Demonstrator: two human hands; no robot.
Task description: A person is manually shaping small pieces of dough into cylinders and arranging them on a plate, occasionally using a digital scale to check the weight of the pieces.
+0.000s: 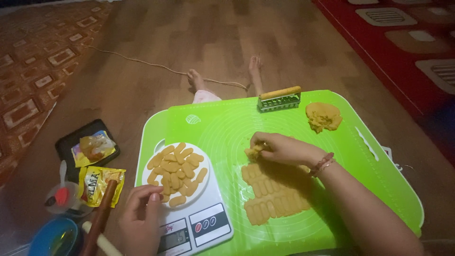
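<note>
My right hand [279,148] pinches a small dough piece [252,152] above the scored dough sheet [272,199] on the green mat [227,128]; my left hand [141,208], fingers curled and holding nothing, touches the plate [150,176] of shaped pieces at seven o'clock; the cutter [279,98] lies at twelve.

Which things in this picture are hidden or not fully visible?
- Head view: dough sheet, its right part covered by the right hand and forearm.
- Scale: front cut by the bottom edge; the left hand overlaps the display.
- Blue bowl: cut by the bottom edge, contents blurred.
</note>
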